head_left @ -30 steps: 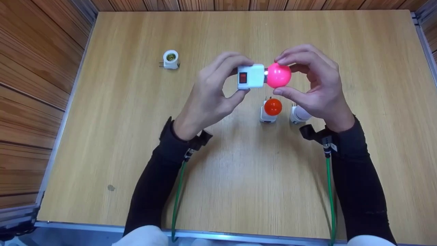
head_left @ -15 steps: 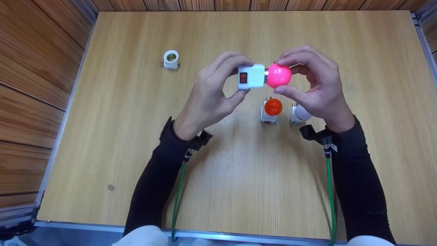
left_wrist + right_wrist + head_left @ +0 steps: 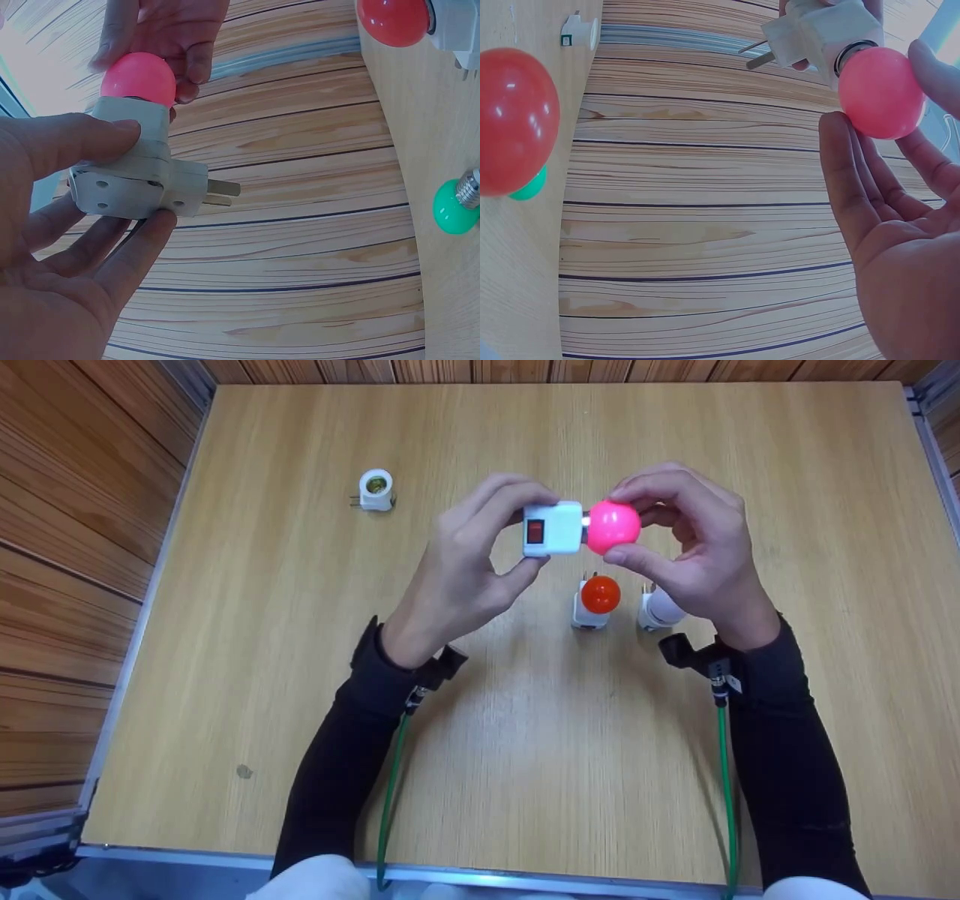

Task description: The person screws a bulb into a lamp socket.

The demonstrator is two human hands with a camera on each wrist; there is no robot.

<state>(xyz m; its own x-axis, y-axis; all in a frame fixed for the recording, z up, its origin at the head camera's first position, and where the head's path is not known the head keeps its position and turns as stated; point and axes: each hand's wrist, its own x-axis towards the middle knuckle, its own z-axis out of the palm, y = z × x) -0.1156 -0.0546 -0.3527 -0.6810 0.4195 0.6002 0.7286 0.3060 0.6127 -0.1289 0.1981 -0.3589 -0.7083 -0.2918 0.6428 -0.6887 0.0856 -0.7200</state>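
My left hand grips a white plug-in lamp socket with a red switch, thumb on one side and fingers on the other. Two metal prongs stick out of the socket in the left wrist view. At the socket's mouth sits a pink bulb, a bit of its metal base showing between glass and housing. The thumb and fingertips of my right hand pinch the round glass. Both hands are raised above the table.
On the table, below the hands, lie a socket with an orange-red bulb and another with a white bulb, partly hidden. A bulbless socket lies back left. A green bulb shows in the wrist views.
My right hand's fingertips and the pink bulb have shifted very slightly toward me and to the right. The left hand and the things on the table look the same.
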